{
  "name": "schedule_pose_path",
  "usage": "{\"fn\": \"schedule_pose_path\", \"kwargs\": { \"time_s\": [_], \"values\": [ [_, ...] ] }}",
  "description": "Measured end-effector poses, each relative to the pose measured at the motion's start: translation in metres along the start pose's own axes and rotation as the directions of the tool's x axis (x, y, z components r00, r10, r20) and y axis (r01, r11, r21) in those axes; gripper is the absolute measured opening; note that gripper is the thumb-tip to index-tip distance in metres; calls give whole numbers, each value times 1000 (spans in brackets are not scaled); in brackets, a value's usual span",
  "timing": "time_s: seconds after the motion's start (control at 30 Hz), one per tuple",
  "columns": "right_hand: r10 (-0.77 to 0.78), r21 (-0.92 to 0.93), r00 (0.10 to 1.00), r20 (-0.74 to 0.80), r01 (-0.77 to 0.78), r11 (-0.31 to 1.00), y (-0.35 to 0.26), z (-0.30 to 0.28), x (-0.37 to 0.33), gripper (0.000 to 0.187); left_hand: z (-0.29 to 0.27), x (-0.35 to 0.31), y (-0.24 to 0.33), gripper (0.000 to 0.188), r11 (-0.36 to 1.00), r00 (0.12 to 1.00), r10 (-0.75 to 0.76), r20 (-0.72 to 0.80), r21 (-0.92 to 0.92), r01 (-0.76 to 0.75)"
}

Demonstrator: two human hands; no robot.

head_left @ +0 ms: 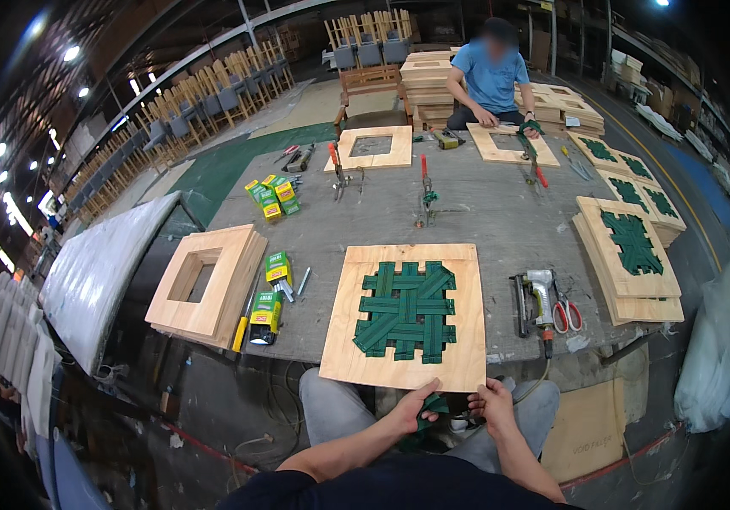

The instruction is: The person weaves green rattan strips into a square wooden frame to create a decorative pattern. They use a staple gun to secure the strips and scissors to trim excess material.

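Both your hands sat at the plywood seat frame (405,316)'s near edge: left hand (413,406) pinching green webbing (434,405), right hand (495,399) gripping the edge, frame straight ahead.

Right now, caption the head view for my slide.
Both hands, left hand and right hand, grip the wooden seat frame with woven green webbing.

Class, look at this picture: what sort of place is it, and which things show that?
Probably a chair-making workshop: rows of unfinished wooden chairs, stacked plywood seat frames, and a frame woven with green webbing beside a staple gun.
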State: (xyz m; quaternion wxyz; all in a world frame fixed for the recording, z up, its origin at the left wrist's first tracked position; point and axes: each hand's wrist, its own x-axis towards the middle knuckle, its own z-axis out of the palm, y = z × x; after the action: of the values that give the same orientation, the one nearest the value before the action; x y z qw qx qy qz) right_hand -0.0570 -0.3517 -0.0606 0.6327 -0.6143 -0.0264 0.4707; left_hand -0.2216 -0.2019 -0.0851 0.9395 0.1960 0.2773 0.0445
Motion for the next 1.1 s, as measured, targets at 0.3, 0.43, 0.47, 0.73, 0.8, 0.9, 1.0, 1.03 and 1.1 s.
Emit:
{"fn": "schedule_pose_path", "kwargs": {
  "time_s": [0.3,0.43,0.47,0.73,0.8,0.9,1.0,1.03,1.1],
  "values": [
    [-9,92,991,-136,22,996,-1,-21,12,22,30,7,-12,48,979,997,-77,-5,190,76],
    [-36,90,990,-139,49,995,0,-29,18,23,42,-5,-23,59,808,981,-156,-116,556,194],
    [-26,99,988,-153,41,994,1,-24,17,22,40,-12,-26,61,733,970,-194,-146,635,242],
    [-440,-313,862,-250,358,880,-41,-40,14,15,19,-30,140,29,256,584,811,-35,919,-301],
    [-610,-478,782,-127,491,728,-74,-45,35,15,25,-21,195,27,-19,386,920,65,993,-121],
    [-716,-514,696,53,634,578,-149,25,69,16,-13,-5,242,25,-393,411,860,303,907,152],
    [-757,-592,622,200,692,412,-217,85,95,23,-44,17,252,31,-573,541,760,359,764,298],
    [-763,-593,599,244,715,371,-234,95,110,25,-44,25,250,31,-576,539,753,377,773,265],
    [-779,-617,514,358,757,216,-263,123,148,30,-52,31,250,32,-554,549,754,361,798,237]
  ]
}}
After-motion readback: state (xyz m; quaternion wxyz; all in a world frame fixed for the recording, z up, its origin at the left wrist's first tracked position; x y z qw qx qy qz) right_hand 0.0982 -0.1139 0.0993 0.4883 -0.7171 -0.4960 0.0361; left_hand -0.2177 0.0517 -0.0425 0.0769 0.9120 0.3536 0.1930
